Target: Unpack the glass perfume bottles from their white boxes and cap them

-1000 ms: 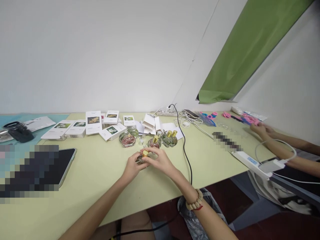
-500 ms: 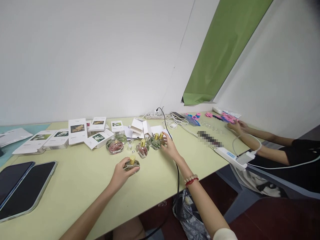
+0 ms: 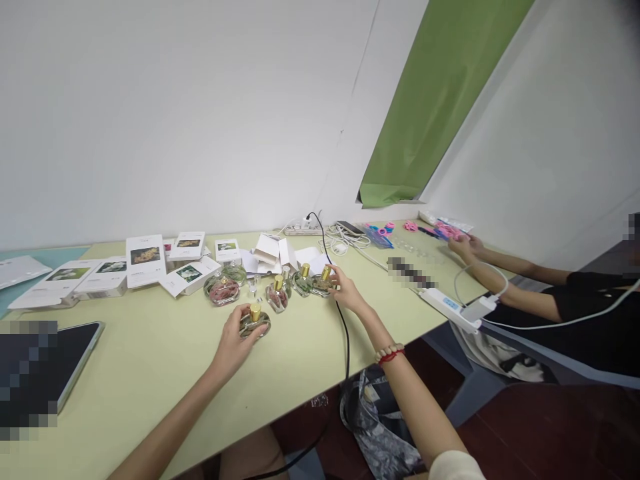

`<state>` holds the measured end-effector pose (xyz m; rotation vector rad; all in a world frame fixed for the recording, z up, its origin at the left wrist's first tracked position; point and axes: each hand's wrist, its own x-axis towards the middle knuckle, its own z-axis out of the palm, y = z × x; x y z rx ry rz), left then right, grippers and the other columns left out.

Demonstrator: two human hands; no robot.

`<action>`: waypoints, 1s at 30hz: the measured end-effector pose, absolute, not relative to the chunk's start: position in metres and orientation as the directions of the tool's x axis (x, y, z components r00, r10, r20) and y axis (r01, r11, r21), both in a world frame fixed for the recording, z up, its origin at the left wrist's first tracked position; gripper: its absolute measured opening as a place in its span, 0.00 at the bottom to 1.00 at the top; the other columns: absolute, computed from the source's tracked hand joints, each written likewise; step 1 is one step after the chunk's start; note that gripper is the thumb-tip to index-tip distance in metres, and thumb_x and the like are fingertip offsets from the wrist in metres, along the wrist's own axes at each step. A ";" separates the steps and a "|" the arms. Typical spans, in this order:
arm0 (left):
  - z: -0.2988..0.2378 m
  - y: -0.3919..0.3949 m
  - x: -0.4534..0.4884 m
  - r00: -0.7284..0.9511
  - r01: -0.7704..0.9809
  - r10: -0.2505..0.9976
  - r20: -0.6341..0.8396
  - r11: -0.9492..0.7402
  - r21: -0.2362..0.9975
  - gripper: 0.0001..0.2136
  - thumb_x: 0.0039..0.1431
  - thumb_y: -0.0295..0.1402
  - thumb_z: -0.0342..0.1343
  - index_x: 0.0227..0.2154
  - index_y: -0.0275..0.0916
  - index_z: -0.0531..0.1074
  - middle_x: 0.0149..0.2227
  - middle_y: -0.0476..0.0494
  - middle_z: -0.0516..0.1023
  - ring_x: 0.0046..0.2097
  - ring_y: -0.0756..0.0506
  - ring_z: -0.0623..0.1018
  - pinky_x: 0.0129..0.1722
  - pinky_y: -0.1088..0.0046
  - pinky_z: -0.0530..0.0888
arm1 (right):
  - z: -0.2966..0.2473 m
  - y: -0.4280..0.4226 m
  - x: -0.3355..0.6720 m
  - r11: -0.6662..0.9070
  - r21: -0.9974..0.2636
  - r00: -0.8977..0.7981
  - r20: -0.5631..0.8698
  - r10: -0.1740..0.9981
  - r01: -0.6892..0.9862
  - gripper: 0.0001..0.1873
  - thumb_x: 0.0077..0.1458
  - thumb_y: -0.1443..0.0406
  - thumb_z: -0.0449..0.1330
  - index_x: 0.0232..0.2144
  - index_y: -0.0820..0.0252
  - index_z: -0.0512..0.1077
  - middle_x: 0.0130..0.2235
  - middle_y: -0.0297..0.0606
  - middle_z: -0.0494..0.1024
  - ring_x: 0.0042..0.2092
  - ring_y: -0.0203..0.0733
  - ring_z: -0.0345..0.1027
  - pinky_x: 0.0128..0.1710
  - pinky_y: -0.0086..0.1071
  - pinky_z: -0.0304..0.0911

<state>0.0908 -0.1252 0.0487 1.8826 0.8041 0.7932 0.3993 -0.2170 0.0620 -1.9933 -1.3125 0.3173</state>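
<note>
My left hand is closed around a glass perfume bottle with a gold cap, near the front of the group. My right hand grips another gold-capped perfume bottle by its right side, fingers by the cap. Just left of that one stands a greenish gold-capped bottle. A pinkish bottle, also gold-capped, is between my hands. Farther left are a round bottle with pink contents and a greenish one behind it. A small clear piece sits among them.
White printed boxes line the back of the yellow table. Opened white cartons lie behind the bottles. A black cable runs past my right hand. A power strip and another person's hands with pink items are at right.
My right hand has shifted its bottle to the right, widening the gap from the greenish bottle. My left hand still holds its bottle. The view has turned slightly.
</note>
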 end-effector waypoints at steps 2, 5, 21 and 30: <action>0.047 -0.125 0.091 0.550 0.209 0.811 0.201 -0.367 0.907 0.19 0.50 0.41 0.54 0.43 0.39 0.61 0.42 0.42 0.70 0.45 0.44 0.71 0.44 0.68 0.66 | 0.064 -0.221 0.399 -0.227 -0.682 0.446 0.162 0.880 0.695 0.37 0.40 0.77 0.52 0.55 0.58 0.52 0.42 0.41 0.69 0.41 0.38 0.67 0.40 0.33 0.64; 0.043 -0.124 0.090 0.507 0.199 0.841 0.189 -0.328 0.924 0.20 0.50 0.41 0.55 0.44 0.40 0.60 0.42 0.43 0.70 0.46 0.45 0.71 0.45 0.68 0.66 | 0.066 -0.227 0.399 -0.230 -0.676 0.433 0.146 0.889 0.700 0.37 0.39 0.78 0.52 0.54 0.59 0.53 0.42 0.42 0.69 0.41 0.38 0.67 0.41 0.33 0.63; 0.049 -0.152 0.084 0.611 0.162 0.262 0.747 -0.965 0.207 0.18 0.53 0.34 0.55 0.46 0.38 0.60 0.43 0.41 0.70 0.47 0.44 0.67 0.45 0.68 0.62 | 0.086 -0.256 0.321 -0.067 -0.843 0.221 0.062 0.973 0.534 0.29 0.47 0.72 0.54 0.53 0.54 0.57 0.48 0.43 0.66 0.53 0.45 0.58 0.42 0.36 0.65; 0.041 -0.143 0.091 0.733 0.259 0.359 0.577 -0.933 0.250 0.16 0.60 0.37 0.45 0.49 0.34 0.62 0.39 0.42 0.74 0.39 0.45 0.70 0.37 0.69 0.61 | 0.100 -0.229 0.244 0.092 -0.823 0.097 0.176 0.980 0.561 0.23 0.47 0.61 0.60 0.47 0.55 0.67 0.48 0.40 0.68 0.48 0.43 0.63 0.49 0.39 0.60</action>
